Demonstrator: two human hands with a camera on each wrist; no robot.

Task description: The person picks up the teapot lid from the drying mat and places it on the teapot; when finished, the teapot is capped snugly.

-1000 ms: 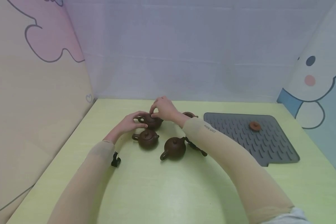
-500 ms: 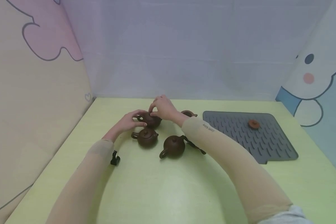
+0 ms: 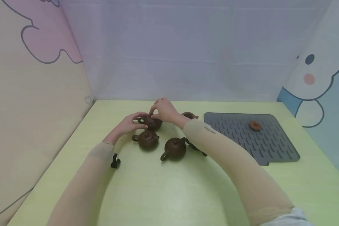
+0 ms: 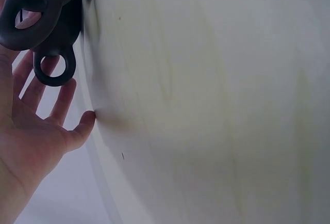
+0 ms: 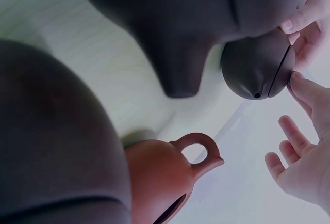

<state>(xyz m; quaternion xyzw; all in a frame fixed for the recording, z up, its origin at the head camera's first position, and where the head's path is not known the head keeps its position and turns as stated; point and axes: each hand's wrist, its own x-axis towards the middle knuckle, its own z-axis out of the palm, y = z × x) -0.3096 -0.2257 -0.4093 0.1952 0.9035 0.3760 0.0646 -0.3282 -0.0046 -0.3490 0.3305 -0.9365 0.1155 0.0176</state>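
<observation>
At the back left of the table stands a dark brown teapot (image 3: 154, 125). My left hand (image 3: 130, 123) holds it from the handle side, thumb in front and fingers behind; its last two fingers stand apart from the pot in the left wrist view. My right hand (image 3: 165, 110) reaches across from above and pinches the knob of the lid (image 5: 285, 73). The right wrist view shows this lid seated on the pot with a thin seam. A second brown teapot (image 3: 148, 141) stands just in front, and a third teapot (image 3: 175, 149) sits to its right, both lidded.
Behind my right forearm is a lidless reddish teapot (image 3: 188, 115). A grey ridged mat (image 3: 282, 153) lies at the right with a reddish lid (image 3: 255, 126) on it. A small black object (image 3: 115, 161) is beside my left sleeve. Another dark object (image 3: 196, 147) is partly hidden by my right sleeve.
The head view has shifted slightly. Both hands stay at the back teapot in almost the same pose, and the other pots have not moved.
</observation>
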